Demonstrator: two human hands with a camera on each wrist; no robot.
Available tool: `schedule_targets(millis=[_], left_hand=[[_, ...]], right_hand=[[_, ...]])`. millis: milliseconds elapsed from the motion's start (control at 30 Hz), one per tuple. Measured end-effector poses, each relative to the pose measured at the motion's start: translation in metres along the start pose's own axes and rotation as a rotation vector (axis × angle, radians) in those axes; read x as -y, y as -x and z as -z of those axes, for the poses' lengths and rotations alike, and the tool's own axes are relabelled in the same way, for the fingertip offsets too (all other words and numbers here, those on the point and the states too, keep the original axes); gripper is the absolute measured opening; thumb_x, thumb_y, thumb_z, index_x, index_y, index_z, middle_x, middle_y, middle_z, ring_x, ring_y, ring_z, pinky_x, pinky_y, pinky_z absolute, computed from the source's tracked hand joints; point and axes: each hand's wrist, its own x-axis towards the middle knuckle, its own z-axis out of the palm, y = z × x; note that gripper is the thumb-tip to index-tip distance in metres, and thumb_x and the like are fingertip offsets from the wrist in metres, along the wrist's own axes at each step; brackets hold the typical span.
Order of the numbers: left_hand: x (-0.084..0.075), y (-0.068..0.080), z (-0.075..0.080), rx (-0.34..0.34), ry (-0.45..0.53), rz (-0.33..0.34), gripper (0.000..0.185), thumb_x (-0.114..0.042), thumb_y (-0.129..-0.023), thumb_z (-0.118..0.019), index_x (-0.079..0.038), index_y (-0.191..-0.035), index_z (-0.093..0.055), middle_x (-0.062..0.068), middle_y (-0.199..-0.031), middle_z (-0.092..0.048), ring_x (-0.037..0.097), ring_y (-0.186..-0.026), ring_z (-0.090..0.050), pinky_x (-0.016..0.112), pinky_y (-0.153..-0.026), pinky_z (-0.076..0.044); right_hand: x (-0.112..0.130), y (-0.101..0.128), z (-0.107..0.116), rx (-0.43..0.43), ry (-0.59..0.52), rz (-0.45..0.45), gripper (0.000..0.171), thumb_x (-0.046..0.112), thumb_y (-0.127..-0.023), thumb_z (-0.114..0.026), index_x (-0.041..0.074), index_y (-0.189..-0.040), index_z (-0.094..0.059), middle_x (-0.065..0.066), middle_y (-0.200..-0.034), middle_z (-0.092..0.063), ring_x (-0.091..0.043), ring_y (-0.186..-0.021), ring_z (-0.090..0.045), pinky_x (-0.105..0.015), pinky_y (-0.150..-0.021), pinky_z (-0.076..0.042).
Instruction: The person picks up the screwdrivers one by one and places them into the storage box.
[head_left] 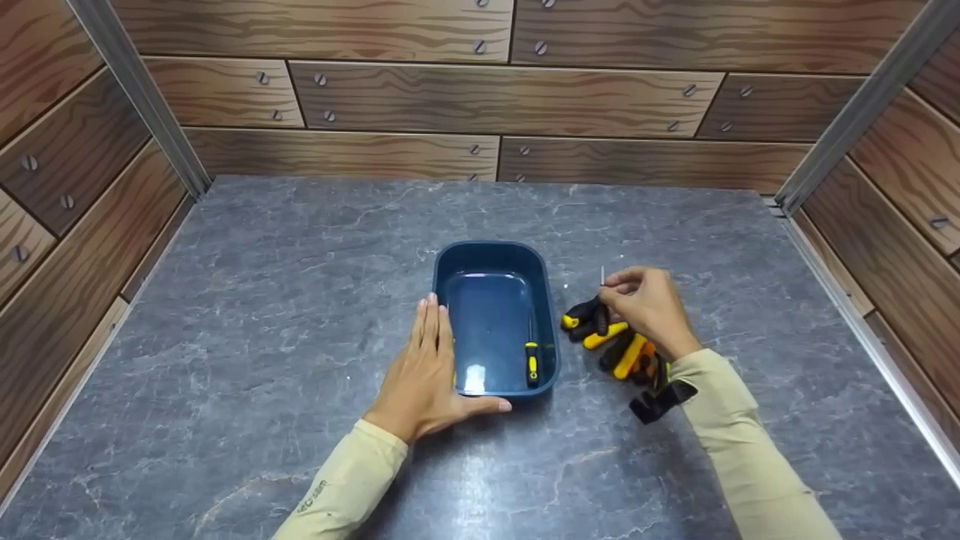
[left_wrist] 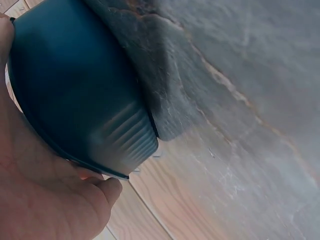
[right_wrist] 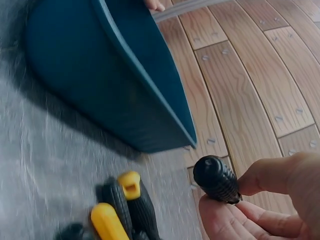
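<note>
A dark blue plastic bin (head_left: 491, 259) stands on the table, with a yellow-and-black screwdriver (head_left: 532, 361) lying inside along its right wall. My left hand (head_left: 420, 379) rests against the bin's near left corner, fingers straight along the left rim and thumb stretched across the near end. Just right of the bin, my right hand (head_left: 645, 304) pinches a small black-handled screwdriver (right_wrist: 216, 177) between thumb and fingers. Its thin metal shaft points away from me in the head view, and the ribbed handle sticks out toward the camera in the right wrist view.
Beneath and beside the right hand lies a pile of tools with yellow, black and orange handles (head_left: 630, 356). A black strap (head_left: 664, 401) hangs at the right wrist, over the pile's near end. Wood-patterned walls (head_left: 506, 97) enclose the grey marbled table (head_left: 300, 300).
</note>
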Motion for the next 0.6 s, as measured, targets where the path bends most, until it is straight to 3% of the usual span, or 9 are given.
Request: schedule_targets(millis=[600], left_hand=[[-0.001,0.000,-0.003,-0.019,0.037,-0.001,0.146,-0.096,-0.067,-0.052,0.011,-0.157,-0.012,0.029,-0.165,0.000,0.040,-0.153,-0.005,0.048,-0.121,-0.023]], right_hand=[[0.037,0.000,-0.067,0.085,-0.138,0.055,0.021,0.003,-0.087,-0.074,-0.007,-0.102,-0.066,-0.018,-0.091,-0.069,-0.024,-0.063,-0.071,-0.038,-0.064,-0.062]])
